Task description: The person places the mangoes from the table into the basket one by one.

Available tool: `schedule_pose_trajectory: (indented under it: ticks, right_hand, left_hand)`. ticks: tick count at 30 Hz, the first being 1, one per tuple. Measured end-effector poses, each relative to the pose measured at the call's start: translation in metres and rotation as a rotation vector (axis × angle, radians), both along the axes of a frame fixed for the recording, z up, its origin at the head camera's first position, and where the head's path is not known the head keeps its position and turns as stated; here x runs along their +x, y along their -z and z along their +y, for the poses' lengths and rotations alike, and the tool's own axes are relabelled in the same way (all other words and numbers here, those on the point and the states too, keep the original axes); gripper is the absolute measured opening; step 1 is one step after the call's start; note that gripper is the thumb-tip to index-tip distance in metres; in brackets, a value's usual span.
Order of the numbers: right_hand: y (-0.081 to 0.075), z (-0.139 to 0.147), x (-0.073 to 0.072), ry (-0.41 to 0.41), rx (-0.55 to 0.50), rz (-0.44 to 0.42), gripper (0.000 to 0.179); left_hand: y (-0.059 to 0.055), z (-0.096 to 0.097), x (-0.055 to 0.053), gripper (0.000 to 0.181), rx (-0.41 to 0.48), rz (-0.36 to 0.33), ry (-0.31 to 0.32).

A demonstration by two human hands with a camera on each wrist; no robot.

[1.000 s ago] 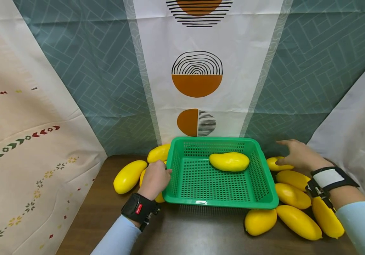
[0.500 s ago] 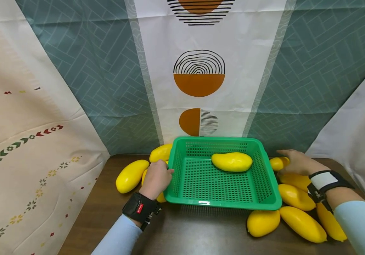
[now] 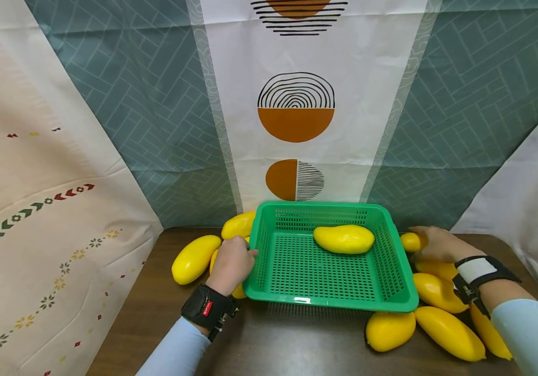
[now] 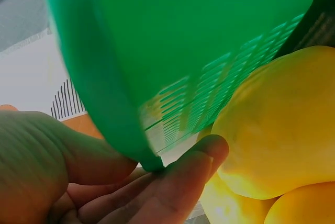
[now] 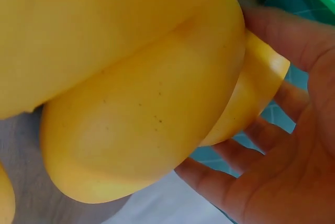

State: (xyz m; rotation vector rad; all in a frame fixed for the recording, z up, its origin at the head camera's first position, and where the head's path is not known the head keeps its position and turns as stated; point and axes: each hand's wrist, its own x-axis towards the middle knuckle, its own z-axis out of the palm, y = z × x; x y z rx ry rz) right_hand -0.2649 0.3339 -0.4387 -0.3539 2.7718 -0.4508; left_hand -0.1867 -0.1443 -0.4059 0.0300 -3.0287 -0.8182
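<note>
The left hand (image 3: 233,265) pinches the left rim of the green basket (image 3: 330,304), located between both hands with one yellow fruit (image 3: 344,239) inside, far right. The right hand (image 3: 440,245) spans the farthest fruit (image 3: 410,242) just right of the basket; whether it grasps this fruit cannot be determined.

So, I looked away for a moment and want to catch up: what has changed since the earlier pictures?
The right hand has come down, and its fingers now curl around the far fruit right of the basket; how firm the grip is can't be told. The left hand still pinches the basket's rim, and the fruit inside lies where it was.
</note>
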Motion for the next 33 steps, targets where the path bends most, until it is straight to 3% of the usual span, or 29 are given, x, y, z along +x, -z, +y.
schedule_pose_trajectory:
  ticks: [17,25,33]
  right_hand:
    - [0.008,0.011,0.001,0.022,0.032,0.101,0.068]
    - [-0.002,0.017,0.008,0.071,0.029,0.100,0.074]
    - [-0.014,0.014,0.012,0.069,0.042,0.221,0.074]
  left_hand:
    - [-0.002,0.001,0.002,0.023,0.015,-0.016,-0.013]
    - [-0.002,0.001,0.001,0.023,0.010,-0.012,-0.007]
    - [-0.001,0.000,0.001,0.025,-0.002,0.011,-0.001]
